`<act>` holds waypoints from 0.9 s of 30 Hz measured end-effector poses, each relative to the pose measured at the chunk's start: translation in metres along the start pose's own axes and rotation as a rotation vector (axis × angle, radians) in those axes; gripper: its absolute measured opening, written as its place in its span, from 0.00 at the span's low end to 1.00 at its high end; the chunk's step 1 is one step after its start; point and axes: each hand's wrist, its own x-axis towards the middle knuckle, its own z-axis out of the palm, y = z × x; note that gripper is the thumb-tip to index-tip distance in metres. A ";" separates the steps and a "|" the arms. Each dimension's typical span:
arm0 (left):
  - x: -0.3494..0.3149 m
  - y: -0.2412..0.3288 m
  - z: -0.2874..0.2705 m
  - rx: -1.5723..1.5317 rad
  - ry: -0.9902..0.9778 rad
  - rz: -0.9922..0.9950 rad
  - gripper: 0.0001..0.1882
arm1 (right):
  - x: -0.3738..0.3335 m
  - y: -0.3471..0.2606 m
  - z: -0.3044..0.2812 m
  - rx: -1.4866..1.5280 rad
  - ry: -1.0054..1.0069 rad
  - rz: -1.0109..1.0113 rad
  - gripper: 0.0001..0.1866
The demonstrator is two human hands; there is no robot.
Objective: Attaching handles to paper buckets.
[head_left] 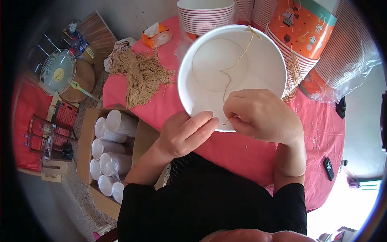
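Note:
A large round white paper bucket [192, 90] faces me with its mouth up, near the edge of the pink-covered table. My left hand [183, 135] grips its near rim, fingers over the edge and the thumb hidden. A thin tan cord [229, 84] is tied at the bucket's far rim and runs loosely down across the inside. At the near right rim my right hand [262, 115] is closed in a pinch on the cord, whose short end [226, 122] sticks out below the fingers. The fingertips themselves are partly hidden.
A heap of tan cords [141, 76] and an orange-and-white packet [156, 35] lie at the back left. Stacked white buckets [206, 16] and an orange printed bucket [300, 30] stand behind. A carton [141, 139] of wrapped cups is at left; a remote control [328, 168] lies at right.

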 end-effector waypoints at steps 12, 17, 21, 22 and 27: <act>-0.001 -0.001 0.000 -0.008 0.013 0.003 0.14 | 0.002 -0.005 -0.003 0.021 -0.058 0.014 0.04; 0.000 -0.001 0.000 -0.007 0.002 0.002 0.14 | 0.002 -0.003 -0.001 0.052 -0.066 -0.027 0.03; 0.000 -0.006 0.003 -0.059 -0.003 -0.061 0.13 | 0.003 0.002 0.003 0.106 -0.058 -0.062 0.04; 0.000 -0.007 0.004 -0.097 -0.011 -0.104 0.13 | 0.004 0.004 0.003 0.106 -0.058 -0.065 0.04; -0.002 -0.015 0.010 -0.223 -0.047 -0.255 0.15 | 0.006 0.017 0.002 0.226 -0.144 -0.044 0.05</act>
